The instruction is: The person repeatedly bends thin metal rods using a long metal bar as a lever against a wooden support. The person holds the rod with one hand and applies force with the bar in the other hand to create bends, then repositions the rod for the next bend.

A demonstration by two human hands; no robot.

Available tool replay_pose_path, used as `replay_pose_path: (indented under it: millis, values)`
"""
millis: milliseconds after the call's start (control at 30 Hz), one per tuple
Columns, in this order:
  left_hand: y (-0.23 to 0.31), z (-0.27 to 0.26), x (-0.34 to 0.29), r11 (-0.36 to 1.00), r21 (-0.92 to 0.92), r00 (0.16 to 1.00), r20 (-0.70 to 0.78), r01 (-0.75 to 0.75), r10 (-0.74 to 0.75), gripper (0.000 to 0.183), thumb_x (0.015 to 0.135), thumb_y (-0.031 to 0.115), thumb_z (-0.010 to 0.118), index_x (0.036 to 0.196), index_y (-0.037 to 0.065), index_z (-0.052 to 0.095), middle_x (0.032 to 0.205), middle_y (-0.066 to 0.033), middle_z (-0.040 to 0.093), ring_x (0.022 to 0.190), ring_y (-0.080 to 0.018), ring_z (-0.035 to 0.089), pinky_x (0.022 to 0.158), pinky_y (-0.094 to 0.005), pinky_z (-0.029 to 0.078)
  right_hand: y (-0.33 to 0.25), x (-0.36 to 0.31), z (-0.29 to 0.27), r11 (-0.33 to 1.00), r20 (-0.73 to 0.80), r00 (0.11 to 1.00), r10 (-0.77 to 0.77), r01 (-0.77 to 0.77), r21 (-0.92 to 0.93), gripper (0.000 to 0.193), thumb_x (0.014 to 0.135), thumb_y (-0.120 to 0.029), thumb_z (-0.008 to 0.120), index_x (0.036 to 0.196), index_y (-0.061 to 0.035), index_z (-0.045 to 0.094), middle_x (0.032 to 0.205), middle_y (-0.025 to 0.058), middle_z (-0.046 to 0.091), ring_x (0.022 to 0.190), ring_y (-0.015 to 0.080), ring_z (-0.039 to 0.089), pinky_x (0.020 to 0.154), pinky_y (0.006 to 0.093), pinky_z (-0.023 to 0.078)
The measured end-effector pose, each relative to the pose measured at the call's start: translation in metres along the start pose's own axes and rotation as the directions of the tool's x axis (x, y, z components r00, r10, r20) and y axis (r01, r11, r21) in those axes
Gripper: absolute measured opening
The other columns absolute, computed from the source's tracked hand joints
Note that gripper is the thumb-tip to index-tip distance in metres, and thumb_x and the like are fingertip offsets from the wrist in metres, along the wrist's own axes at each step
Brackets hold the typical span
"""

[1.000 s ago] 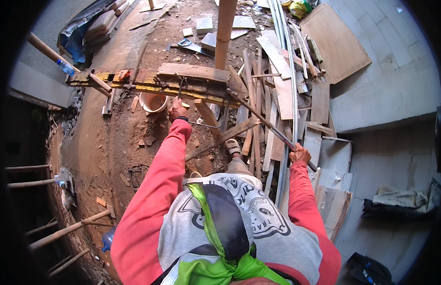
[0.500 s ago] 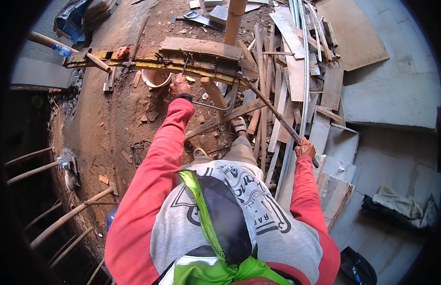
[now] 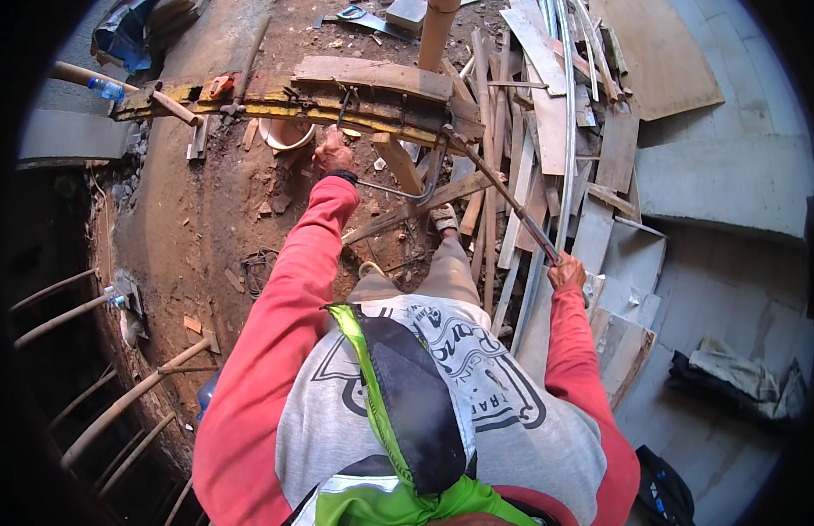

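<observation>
My right hand point(image 3: 567, 273) is wrapped round the lower end of a long metal bar point(image 3: 517, 207), with dark grip wrapping near the hand. This bar runs up and left to the right end of a yellow-edged wooden beam point(image 3: 249, 103). Just in front of the beam, my left hand point(image 3: 334, 155) is closed on a thin bent steel rod point(image 3: 391, 191). The rod curves from near my left wrist up toward the bar's head, and a short length also sticks up above my fingers onto the beam. Fingers hide part of the rod.
A hammer point(image 3: 176, 108), an orange tool point(image 3: 221, 86) and a plank point(image 3: 372, 75) lie on the beam. Behind it is a handsaw point(image 3: 372, 21); below, a bucket point(image 3: 286, 133). Scrap boards point(image 3: 547, 131) pile up at right. Poles point(image 3: 131, 399) cross a dark drop at left.
The view has shifted slightly. My right hand and the bar's lower end sit a little further right; both hands keep their hold.
</observation>
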State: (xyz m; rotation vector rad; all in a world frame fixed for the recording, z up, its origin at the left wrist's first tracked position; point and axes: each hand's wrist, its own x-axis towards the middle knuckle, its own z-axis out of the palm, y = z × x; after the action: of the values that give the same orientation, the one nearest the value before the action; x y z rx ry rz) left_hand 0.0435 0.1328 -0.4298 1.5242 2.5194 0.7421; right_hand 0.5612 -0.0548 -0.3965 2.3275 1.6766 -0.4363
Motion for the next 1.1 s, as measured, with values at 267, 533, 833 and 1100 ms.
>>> replay_pose_path:
  millis: [267, 533, 833, 1100]
  values:
    - [-0.008, 0.026, -0.004, 0.99, -0.008, 0.984, -0.107, 0.144, -0.144, 0.028, 0.098, 0.032, 0.056, 0.121, 0.021, 0.069, 0.084, -0.0192, 0.072, 0.078, -0.0377, 0.071, 0.067, -0.0471, 0.055, -0.019, -0.021, 0.029, 0.984, -0.048, 0.987, 0.155, -0.15, 0.092, 0.018, 0.075, -0.018, 0.06, 0.089, -0.0124, 0.07, 0.087, 0.0227, 0.069, 0.085, 0.0472, 0.065, 0.075, 0.0543, 0.052]
    - [-0.012, 0.026, -0.005, 0.988, 0.008, 0.985, -0.086, 0.151, -0.15, 0.032, 0.099, 0.04, 0.053, 0.121, 0.023, 0.069, 0.085, -0.0153, 0.073, 0.077, -0.0362, 0.071, 0.066, -0.0469, 0.055, -0.076, -0.102, 0.055, 0.932, -0.012, 0.94, 0.34, -0.336, 0.136, 0.024, 0.075, -0.021, 0.067, 0.098, -0.0175, 0.071, 0.09, 0.0195, 0.071, 0.088, 0.0444, 0.068, 0.078, 0.0547, 0.054]
    - [-0.053, 0.09, 0.02, 0.98, -0.196, 0.991, -0.135, -0.043, 0.016, 0.03, 0.099, 0.038, 0.054, 0.121, 0.023, 0.067, 0.087, -0.0151, 0.072, 0.08, -0.0353, 0.071, 0.067, -0.0468, 0.054, -0.004, -0.016, 0.003, 0.99, -0.137, 0.98, 0.141, -0.139, 0.022, 0.02, 0.08, -0.02, 0.06, 0.098, -0.0205, 0.069, 0.091, 0.0161, 0.072, 0.089, 0.0421, 0.069, 0.078, 0.0531, 0.055]
    - [-0.051, 0.058, 0.034, 0.976, 0.076, 0.951, 0.249, -0.206, 0.181, 0.044, 0.094, 0.031, 0.051, 0.127, 0.003, 0.059, 0.136, -0.0114, 0.058, 0.122, -0.0256, 0.057, 0.105, -0.0416, 0.044, 0.012, 0.021, -0.02, 0.989, -0.124, 0.982, 0.145, -0.149, -0.023, 0.029, 0.077, -0.023, 0.064, 0.105, -0.0269, 0.07, 0.099, 0.0131, 0.073, 0.096, 0.037, 0.07, 0.083, 0.0482, 0.056]
